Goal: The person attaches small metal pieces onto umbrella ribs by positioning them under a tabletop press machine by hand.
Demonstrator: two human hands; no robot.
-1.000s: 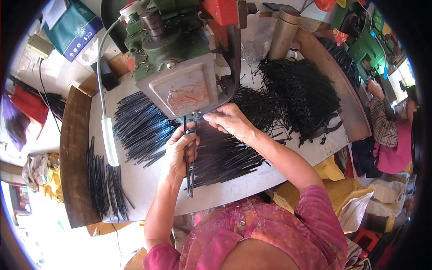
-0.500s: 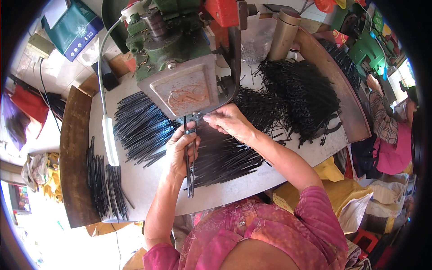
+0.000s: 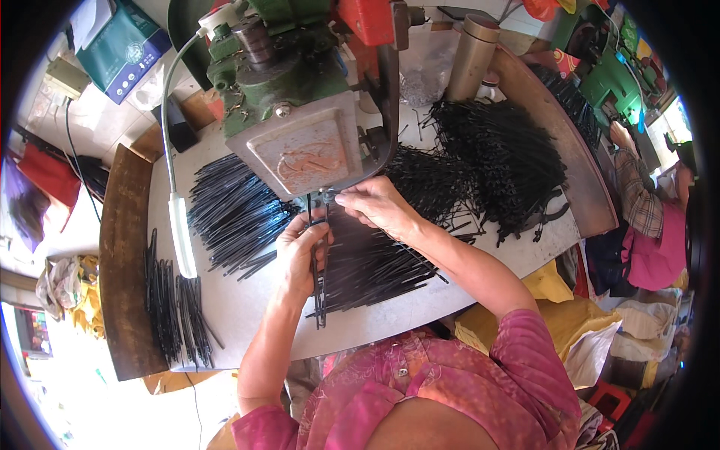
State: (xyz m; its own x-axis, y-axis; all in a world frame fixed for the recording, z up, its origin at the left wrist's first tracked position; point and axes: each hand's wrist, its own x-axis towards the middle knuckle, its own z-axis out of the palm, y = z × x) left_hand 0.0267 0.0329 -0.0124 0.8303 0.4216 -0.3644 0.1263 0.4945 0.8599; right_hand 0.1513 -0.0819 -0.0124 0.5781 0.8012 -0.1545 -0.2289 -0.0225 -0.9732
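Note:
My left hand is closed round thin black rods, which hang upright below its fingers. Their upper ends reach up under the front of a green press-like machine. My right hand is pinched just beneath the machine's lower edge, beside the rod tops; whatever lies between its fingertips is too small to make out. Loose black rods fan out left of my left hand. Another pile of rods lies under my right forearm.
A tangled heap of black pieces covers the table's right side, and more rods lie by the wooden left edge board. A lamp tube hangs at left. A metallic flask stands behind. Another person's sleeve shows far right.
My left hand has slid slightly down, its thumb now lower along the rods. The rods' lower ends have shifted a little. My right hand stays pinched near the machine's lower edge.

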